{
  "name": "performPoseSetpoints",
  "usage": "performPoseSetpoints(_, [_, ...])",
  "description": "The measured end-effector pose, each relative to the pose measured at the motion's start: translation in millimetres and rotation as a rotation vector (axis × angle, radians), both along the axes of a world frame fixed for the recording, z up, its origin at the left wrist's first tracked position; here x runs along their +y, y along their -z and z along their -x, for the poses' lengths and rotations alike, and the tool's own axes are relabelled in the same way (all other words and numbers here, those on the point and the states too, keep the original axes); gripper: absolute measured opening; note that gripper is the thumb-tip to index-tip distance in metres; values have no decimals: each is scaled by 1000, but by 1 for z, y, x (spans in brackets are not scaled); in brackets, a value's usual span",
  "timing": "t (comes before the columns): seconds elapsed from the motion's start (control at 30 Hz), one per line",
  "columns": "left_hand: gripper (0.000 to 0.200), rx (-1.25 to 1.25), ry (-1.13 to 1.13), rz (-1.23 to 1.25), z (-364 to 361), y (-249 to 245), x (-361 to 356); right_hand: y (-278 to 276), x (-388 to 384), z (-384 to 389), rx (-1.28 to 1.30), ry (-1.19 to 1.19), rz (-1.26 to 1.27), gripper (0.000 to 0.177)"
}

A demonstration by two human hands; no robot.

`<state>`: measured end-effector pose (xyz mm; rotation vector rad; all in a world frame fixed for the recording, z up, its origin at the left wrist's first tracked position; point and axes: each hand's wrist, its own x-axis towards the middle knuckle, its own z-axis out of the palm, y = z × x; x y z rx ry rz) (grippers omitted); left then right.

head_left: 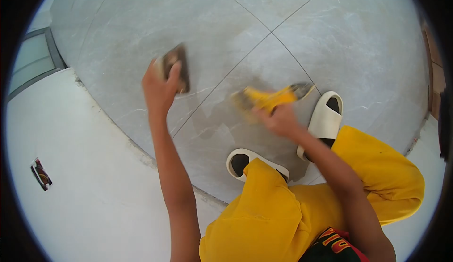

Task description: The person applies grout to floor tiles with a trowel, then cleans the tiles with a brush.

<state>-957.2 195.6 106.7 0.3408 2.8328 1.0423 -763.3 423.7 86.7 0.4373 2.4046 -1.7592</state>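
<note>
My left hand [158,92] is closed around a dark brown, flat rectangular block [183,78], held over the grey tiles to the left of a joint line. Motion blurs the block, and its exact kind does not show. My right hand [282,120] grips a yellow hand tool [270,97] in front of my feet. One end of the tool is dark and pointed to the right; the other end, to the left, is smeared pale yellow. Beneath it the tile floor [236,30] has a darker, damp-looking patch [231,132].
My feet wear cream slippers [326,119] close to the yellow tool. A white wall [94,181] with an open socket box [41,174] runs along the left. A grey-framed glass panel [35,59] stands at upper left. Thin dark joints cross the floor.
</note>
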Motion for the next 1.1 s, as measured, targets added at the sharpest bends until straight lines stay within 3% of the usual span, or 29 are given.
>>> performPoseSetpoints(0.07, [31,98,-122,62,-26,7,-55,22,-70,-16,-28,-159,4,24])
performPoseSetpoints(0.17, [32,-31,-393,59,-54,1,-99,23,-153,-6,149,-430,94,20])
performPoseSetpoints(0.23, [33,-129,-517,-10,-66,-8,-109,36,-145,14,133,-378,-5,22])
performPoseSetpoints(0.27, [33,-149,-445,72,-73,-7,-118,45,-139,29,118,-349,-53,23])
performPoseSetpoints(0.3, [33,-163,-379,146,-81,-1,-133,40,-100,51,233,-148,-111,18])
performPoseSetpoints(0.33, [33,-175,-319,217,-89,6,-141,57,-53,68,291,-61,-476,19])
performPoseSetpoints(0.37, [32,-189,-310,192,-98,10,-144,53,9,90,-38,-107,-472,24])
performPoseSetpoints(0.4, [31,-193,-294,159,-103,16,-140,47,59,107,169,118,-549,26])
performPoseSetpoints(0.47, [30,-168,-234,156,-102,24,-125,26,151,133,284,81,-1051,30])
performPoseSetpoints(0.53, [30,-79,-143,125,-87,42,-90,0,199,143,367,97,-1120,44])
performPoseSetpoints(0.63, [33,-87,-90,-39,-65,66,5,-16,199,132,241,293,-1011,48])
performPoseSetpoints(0.73, [26,-98,157,-21,-52,64,108,-19,165,111,208,213,-888,43])
performPoseSetpoints(0.83, [25,-113,242,68,-31,63,113,-42,153,88,182,241,-730,38])
performPoseSetpoints(0.93, [26,-108,61,-2,-15,60,62,-56,170,78,143,408,-548,34])
performPoseSetpoints(1.03, [27,-78,-11,34,-48,62,79,-54,155,73,140,486,-395,28])
performPoseSetpoints(1.1, [27,-94,-17,-69,-75,81,126,-50,137,69,136,444,-385,25])
